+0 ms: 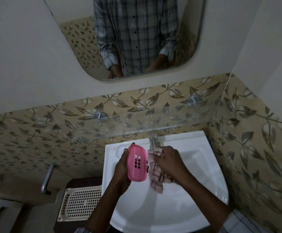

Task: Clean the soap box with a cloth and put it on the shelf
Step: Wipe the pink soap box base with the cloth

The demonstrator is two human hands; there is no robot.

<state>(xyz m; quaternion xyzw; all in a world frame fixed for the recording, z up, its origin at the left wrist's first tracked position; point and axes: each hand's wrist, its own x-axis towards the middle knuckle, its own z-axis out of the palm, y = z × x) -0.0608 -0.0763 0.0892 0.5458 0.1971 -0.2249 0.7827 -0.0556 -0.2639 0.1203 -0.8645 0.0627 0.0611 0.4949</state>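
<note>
My left hand [121,169] grips a pink plastic soap box [137,163] over the white sink [195,195], its slotted bottom facing me. Right beside it, my right hand [169,163] holds a pink checked cloth [155,175] that hangs down below the fist, its edge touching the box's right side. Above both hands, a clear glass shelf [128,126] is fixed to the leaf-patterned tile wall on two metal mounts.
A metal tap [153,140] sticks out just behind my hands, under the shelf. A cream perforated basket [81,203] sits on a dark stand left of the sink, below a metal wall bar [48,178]. A mirror [133,37] hangs above the shelf.
</note>
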